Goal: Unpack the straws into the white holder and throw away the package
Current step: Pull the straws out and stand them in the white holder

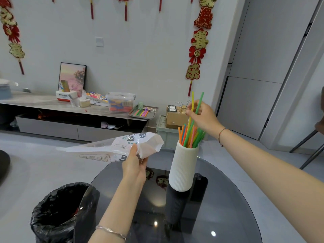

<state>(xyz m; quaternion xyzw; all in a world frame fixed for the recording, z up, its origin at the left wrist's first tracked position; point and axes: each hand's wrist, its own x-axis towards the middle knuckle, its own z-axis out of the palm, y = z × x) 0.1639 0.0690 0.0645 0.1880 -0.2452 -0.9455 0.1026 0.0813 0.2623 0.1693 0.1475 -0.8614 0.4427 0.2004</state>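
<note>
Right hand (203,114) raised above the holder, thumb and fingertips closed in a light pinch on a long yellow plastic straw (192,100) and a long green plastic straw (200,102). Both near upright, lower ends running down into the bunch below.

Left hand (135,165) lower and nearer, curled tight round the crumpled mouth of the translucent white printed plastic package (108,148). Held roughly level, flat and seemingly emptied, though impossible to be sure through the print.

Just under the right hand: tall ribbed white holder (184,165), upright on the round dark glass table (228,199), already packed with a fan of orange, pink, blue and green straws (188,137).

Probably the tail end of the unpacking step, with the last pair going in. Next, by the look of it: loosen the pinch, let both slide down among the rest, then swing the package down and left to the bin.

Round bin with black plastic liner (57,213) on the floor at the table's near-left edge, mouth open, partly tucked under the glass rim. So a drop from out beyond the edge, not straight down. Holder tall and narrow, likely easy to knock with a passing forearm.

Farther off, along the wall: low grey cabinet (47,126) bearing a metal tray (152,116) of more coloured straws and a clear lidded plastic box (121,101), with a brown cardboard box (175,118) beside it.
</note>
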